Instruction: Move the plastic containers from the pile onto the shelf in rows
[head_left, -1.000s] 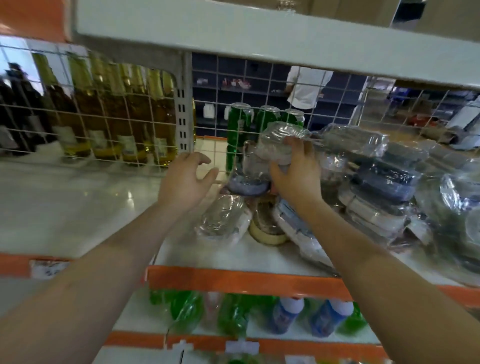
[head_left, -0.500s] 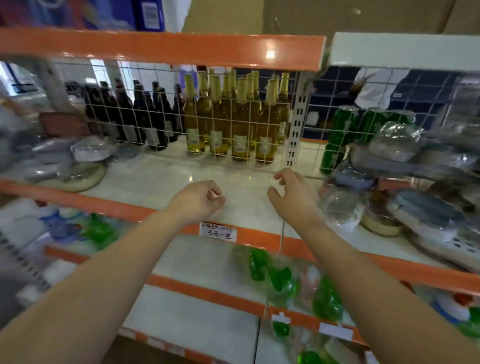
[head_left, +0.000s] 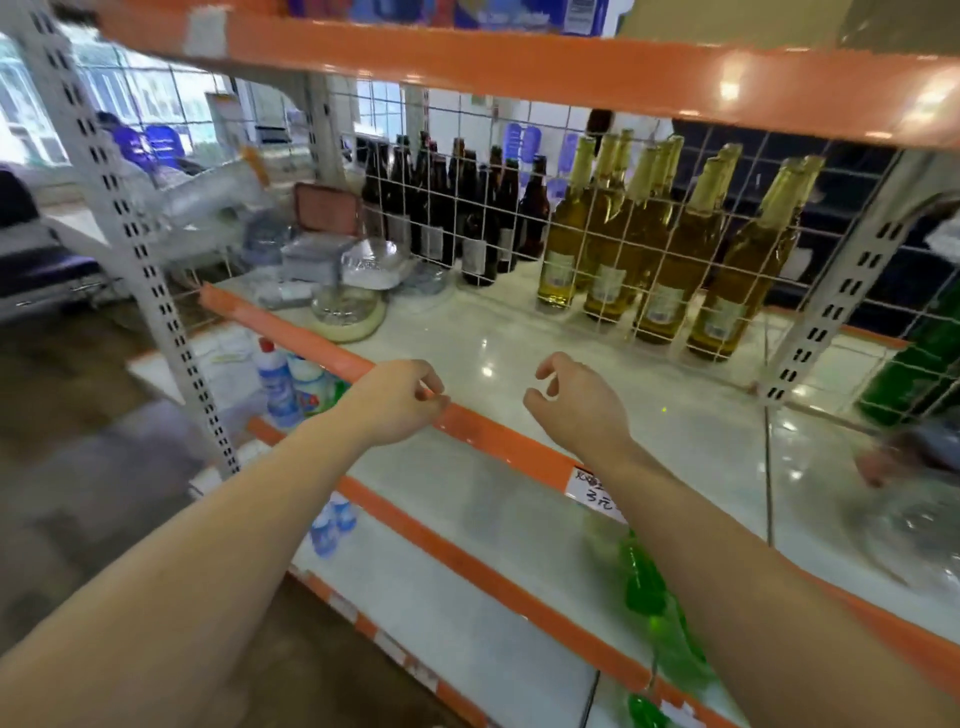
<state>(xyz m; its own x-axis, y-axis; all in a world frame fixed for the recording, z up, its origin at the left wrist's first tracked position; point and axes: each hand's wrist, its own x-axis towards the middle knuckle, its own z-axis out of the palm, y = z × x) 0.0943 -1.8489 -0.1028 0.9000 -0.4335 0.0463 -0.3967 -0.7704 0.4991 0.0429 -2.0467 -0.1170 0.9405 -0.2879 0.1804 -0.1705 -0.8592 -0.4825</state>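
Far left of shelf (head_left: 597, 364): small heap of plastic containers (head_left: 358, 280), wrapped and blurred, count unclear. Left hand (head_left: 400, 402) hovered over orange shelf edge (head_left: 311, 338), fingers loosely curled, holding nothing. Right hand (head_left: 576, 410) just right, likewise slack and bare. Far behind mesh: bottles (head_left: 665, 249). Near right: blurred wrapped container (head_left: 914, 514). Risk: slippery film could let container slide from grip.

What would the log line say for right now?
left hand: empty | right hand: empty | both over shelf | containers at shelf's left end
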